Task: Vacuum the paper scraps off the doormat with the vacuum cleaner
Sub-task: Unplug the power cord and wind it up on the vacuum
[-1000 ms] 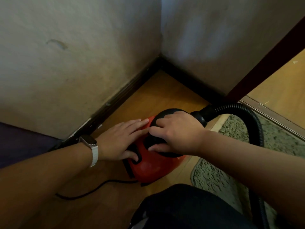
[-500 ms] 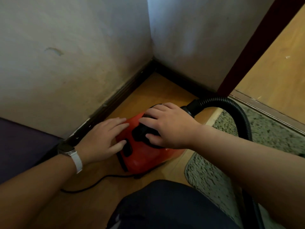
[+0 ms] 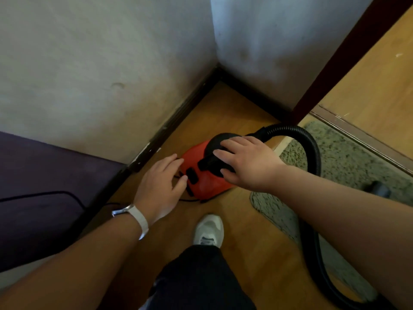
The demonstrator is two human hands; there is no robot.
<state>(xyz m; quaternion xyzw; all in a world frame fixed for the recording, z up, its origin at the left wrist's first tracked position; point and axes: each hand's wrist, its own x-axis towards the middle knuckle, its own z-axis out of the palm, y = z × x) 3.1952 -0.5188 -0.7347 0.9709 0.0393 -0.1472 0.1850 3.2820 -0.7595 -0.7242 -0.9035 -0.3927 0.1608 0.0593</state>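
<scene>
R hand [image 3: 248, 162] clasps the black top of the vacuum cleaner [image 3: 207, 184]: fingers spread and curved over the dome, thumb on the near side. It's a loose wrap, not a tight fist. L hand [image 3: 161, 182] is released and holds nothing, fingers relaxed and a bit fanned, tips at the red shell's left flank next to a black switch [image 3: 192, 175]. Touching vs. just off it: can't tell.

Vac sits centre frame on the wood floor [image 3: 252, 242], near the wall corner and just left of the doormat [image 3: 348, 162], which fills the right-middle of frame. Hose [image 3: 312, 153] leaves the far side of the top, arcs right, then runs down across the mat to the lower-right edge. Thin cord [image 3: 190, 200] trails from the body's near-left side. White shoe [image 3: 209, 229] lower centre, watch [image 3: 125, 210] on the L wrist.

Handling, est.: small canister w/ hard, smooth, rounded plastic shell, so the flanks are prob. slippery. The black top/handle is the place to take hold, and it looks light enough for one hand. The ribbed hose is flexible and will tug and swing the body if pulled. The mat is soft and shaggy and may ruck up under suction.

No paper scraps clearly visible on the mat from here. A dark shape on it at right is too blurred to ID.
</scene>
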